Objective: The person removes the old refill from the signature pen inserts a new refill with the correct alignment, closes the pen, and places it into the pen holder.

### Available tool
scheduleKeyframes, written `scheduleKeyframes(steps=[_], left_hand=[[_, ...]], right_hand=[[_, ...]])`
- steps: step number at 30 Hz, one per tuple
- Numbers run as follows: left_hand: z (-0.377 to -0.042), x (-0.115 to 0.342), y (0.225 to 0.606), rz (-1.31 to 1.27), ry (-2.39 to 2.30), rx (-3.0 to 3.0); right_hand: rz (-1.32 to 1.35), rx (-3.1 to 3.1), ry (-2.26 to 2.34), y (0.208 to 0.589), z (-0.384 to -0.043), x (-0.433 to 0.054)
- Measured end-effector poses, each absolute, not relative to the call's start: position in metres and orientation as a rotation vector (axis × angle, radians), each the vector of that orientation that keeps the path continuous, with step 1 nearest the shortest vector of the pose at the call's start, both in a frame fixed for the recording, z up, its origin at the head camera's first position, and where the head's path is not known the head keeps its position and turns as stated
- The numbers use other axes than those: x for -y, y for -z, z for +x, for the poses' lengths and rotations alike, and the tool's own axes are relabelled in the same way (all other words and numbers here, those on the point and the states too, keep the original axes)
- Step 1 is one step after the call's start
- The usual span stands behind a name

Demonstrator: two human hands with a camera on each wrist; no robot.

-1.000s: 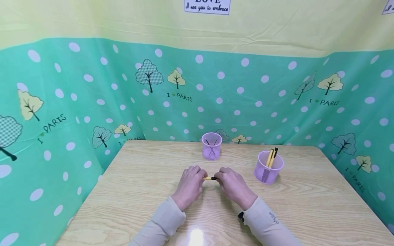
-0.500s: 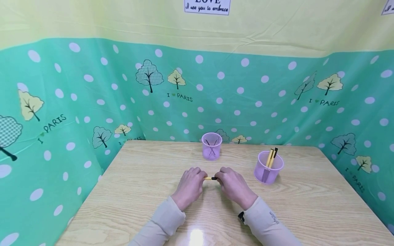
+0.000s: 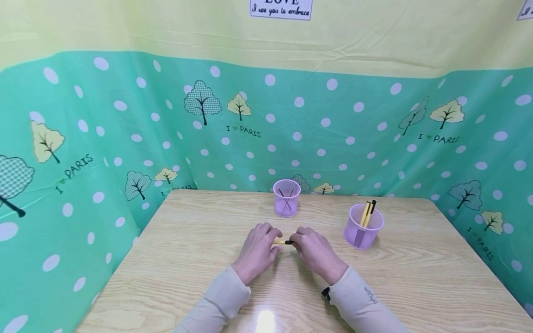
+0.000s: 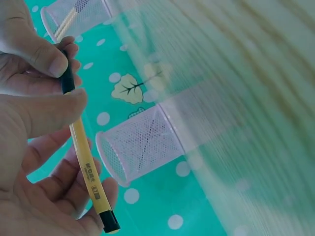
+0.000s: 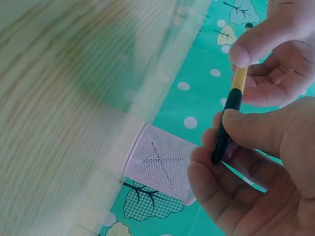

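From the head view, we see the slim yellow ballpoint-type pen with black ends (image 3: 281, 242) held level between our left hand (image 3: 255, 253) and right hand (image 3: 313, 252), over the middle of the pale wood-grain worktop (image 3: 183, 254). Near the worktop's far edge stands a round purple mesh cup (image 3: 285, 206); towards its right edge stands a wider purple mesh cup (image 3: 353, 232) with yellow pens (image 3: 365, 216) leaning in it. From the left wrist, our left fingers curl loosely behind the printed barrel, thumb laid across it, the plain black end jutting past them; we cannot tell how firmly they press. From the right wrist, our right thumb and fingers pinch the ribbed black grip near the tip. We judge this to be a two-handed handling step with the pen; the next move seems to call for a steady right pinch and a light left touch.
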State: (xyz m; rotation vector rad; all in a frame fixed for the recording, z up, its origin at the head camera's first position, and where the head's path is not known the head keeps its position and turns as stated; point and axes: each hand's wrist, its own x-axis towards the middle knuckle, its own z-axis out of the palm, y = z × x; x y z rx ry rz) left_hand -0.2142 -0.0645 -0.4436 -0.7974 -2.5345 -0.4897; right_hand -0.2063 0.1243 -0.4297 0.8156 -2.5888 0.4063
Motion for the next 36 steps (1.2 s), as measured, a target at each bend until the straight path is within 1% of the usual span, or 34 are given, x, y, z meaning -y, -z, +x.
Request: scheduleKeyframes(steps=[11, 26, 36], left_hand=[[-0.2134, 0.0639, 0.4436, -0.859, 0.586, 2.525], [-0.2121, 0.0623, 0.4436, -0.854, 0.527, 2.617], [-0.2124, 0.0624, 0.4464, -0.875, 0.497, 2.566]], right_hand=[[0.823, 2.598, -0.407, 0.4291, -0.2056, -0.1231], [0.817, 2.589, -0.379, 0.4314, -0.2065, -0.1241], [0.808, 2.577, -0.374, 0.4314, -0.2059, -0.1246]])
